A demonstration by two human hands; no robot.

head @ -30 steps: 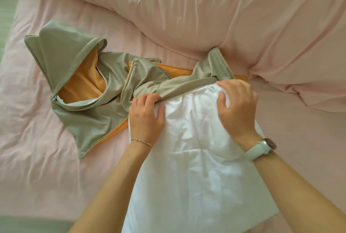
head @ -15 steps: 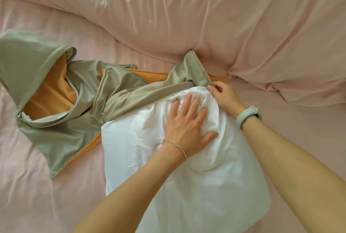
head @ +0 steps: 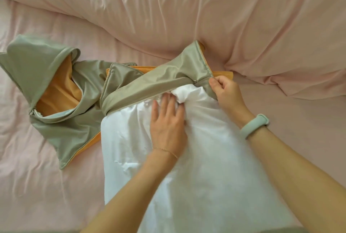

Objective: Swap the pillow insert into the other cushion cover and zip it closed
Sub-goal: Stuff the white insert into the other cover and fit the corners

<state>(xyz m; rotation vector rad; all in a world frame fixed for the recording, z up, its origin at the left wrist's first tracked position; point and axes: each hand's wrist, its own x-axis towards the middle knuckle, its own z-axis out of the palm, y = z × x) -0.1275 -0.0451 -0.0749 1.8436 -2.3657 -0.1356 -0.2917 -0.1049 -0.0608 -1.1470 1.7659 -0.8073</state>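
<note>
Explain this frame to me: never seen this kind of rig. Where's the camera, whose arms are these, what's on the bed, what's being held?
There is no robot here. A person wears one wide-angle camera on the head, looking forward and down, so the two bare arms coming in from the bottom are their own.

They work on a bed with a pink sheet and a bunched pink duvet behind. A white pillow insert lies in front of them, its far end at the mouth of a green cushion cover with an orange inside. A second green cover lies empty and crumpled to the left.

The left hand lies flat, fingers straight, pressing the insert toward the opening. The right hand, with a wristband on that arm, pinches the cover's edge near the zip.
</note>
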